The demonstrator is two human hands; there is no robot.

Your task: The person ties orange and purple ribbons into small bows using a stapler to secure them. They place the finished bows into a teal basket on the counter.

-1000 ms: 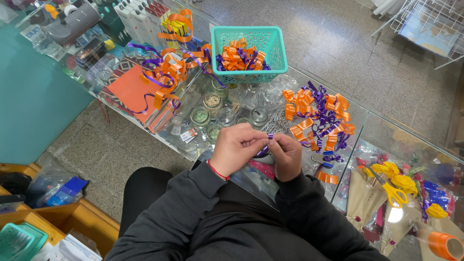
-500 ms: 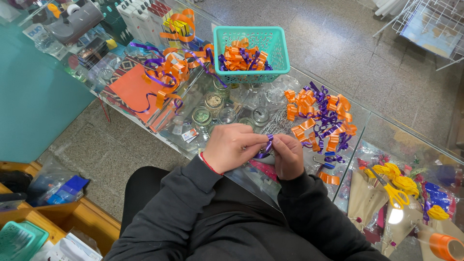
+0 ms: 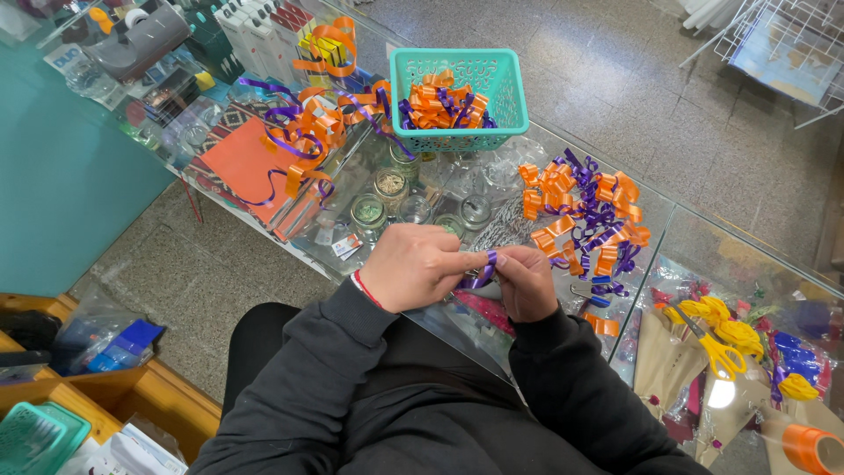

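Observation:
Both hands meet above the near edge of a glass counter. My left hand and my right hand pinch a small loop of purple ribbon between their fingertips. A pile of orange and purple ribbon bows lies on the glass just beyond my right hand. Farther back stands a teal plastic basket holding more orange and purple bows.
Loose curled orange and purple ribbon lies at the back left over an orange sheet. Yellow-handled scissors and a roll of orange ribbon sit at the right. Small glass jars show under the glass. A wooden shelf is at my left.
Both hands shifted slightly while working the purple ribbon; the loop now stands up between the fingertips. Nothing else on the counter moved.

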